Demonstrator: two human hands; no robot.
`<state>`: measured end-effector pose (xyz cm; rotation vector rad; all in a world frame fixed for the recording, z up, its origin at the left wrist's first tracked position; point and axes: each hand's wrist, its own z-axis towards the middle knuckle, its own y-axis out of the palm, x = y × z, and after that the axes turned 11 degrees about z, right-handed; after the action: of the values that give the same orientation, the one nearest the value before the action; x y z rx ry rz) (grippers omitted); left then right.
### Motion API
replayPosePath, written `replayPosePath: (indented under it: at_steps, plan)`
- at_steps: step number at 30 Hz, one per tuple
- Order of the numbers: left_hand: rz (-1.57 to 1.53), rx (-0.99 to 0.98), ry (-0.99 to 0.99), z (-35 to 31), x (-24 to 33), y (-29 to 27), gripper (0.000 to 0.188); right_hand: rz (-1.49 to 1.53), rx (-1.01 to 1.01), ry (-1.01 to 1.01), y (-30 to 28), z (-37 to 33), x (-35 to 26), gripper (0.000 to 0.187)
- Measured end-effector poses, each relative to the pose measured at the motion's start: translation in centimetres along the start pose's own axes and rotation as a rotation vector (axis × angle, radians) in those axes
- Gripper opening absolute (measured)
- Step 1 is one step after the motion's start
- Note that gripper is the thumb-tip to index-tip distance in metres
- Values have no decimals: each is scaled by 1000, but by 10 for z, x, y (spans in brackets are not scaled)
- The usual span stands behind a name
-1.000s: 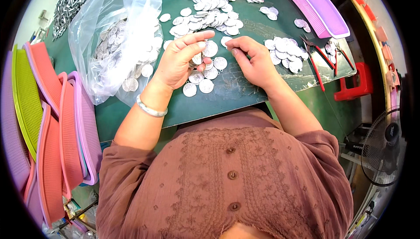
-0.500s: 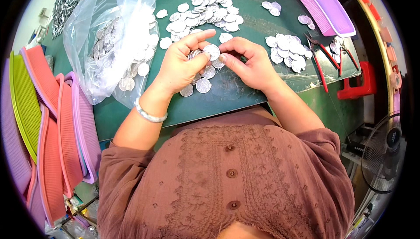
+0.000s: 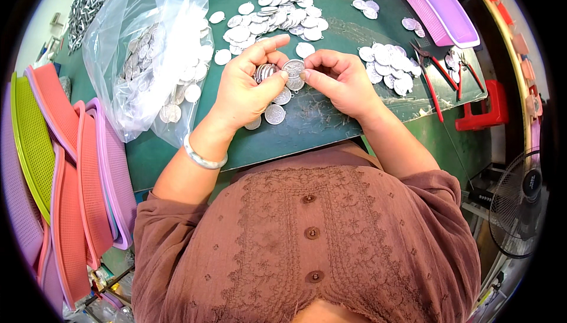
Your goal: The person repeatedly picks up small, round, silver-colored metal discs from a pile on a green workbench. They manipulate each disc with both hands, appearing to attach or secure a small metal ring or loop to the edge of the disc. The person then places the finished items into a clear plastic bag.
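My left hand is closed round a short stack of silver coin-like medallions, its index finger stretched out above them. One round medallion stands face-up between the two hands. The thumb and forefinger of my right hand pinch its right edge, while my left thumb touches its left side. Just under the hands, several loose medallions lie on the green table. Some of them have a small loop at the rim.
A clear plastic bag of medallions stands at left. Medallion piles lie at the back and right. Red-handled pliers rest near a purple basket. Coloured baskets stack at far left; a fan is at right.
The medallion between my hands has turned and shifted slightly right. My right fingers have moved a little right and now pinch its edge. The stack in my left hand shows more.
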<state>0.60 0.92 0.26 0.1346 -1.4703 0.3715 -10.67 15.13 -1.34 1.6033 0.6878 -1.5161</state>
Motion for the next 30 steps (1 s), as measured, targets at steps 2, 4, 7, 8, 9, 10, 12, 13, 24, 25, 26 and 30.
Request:
replayPosePath:
  at_steps: [2,4,7,8,9,10,12,13,24,25,26,30]
  plan:
    - [10,6,9,0,0,0,43,13,-4,19,0,0,-1,7]
    - [27,6,41,-1,1,0,43,16,-11,17,-1,0,1,7]
    - [77,21,105,-1,-1,-1,43,8,-15,-9,-1,1,4,7]
    - [97,27,128,-1,-2,-1,42,3,-13,-19,-1,1,4,7]
    - [115,46,133,-1,-2,0,40,-3,-11,-29,0,0,4,7]
    - [132,65,138,-1,-1,0,38,-8,-11,-39,0,0,4,7]
    - [178,123,164,-2,4,-1,34,-108,12,-102,1,1,5,7]
    - [206,163,186,-2,7,-5,32,-158,21,-134,1,2,7,8]
    - [836,761,229,9,54,-143,24,-829,-125,-470,3,1,4,31]
    - [953,697,147,11,46,-156,24,-847,-133,-461,4,2,4,31]
    - [1061,622,67,14,43,-159,24,-872,-135,-449,4,2,4,32]
    - [967,620,218,10,41,-135,21,-867,-152,-450,0,3,6,28]
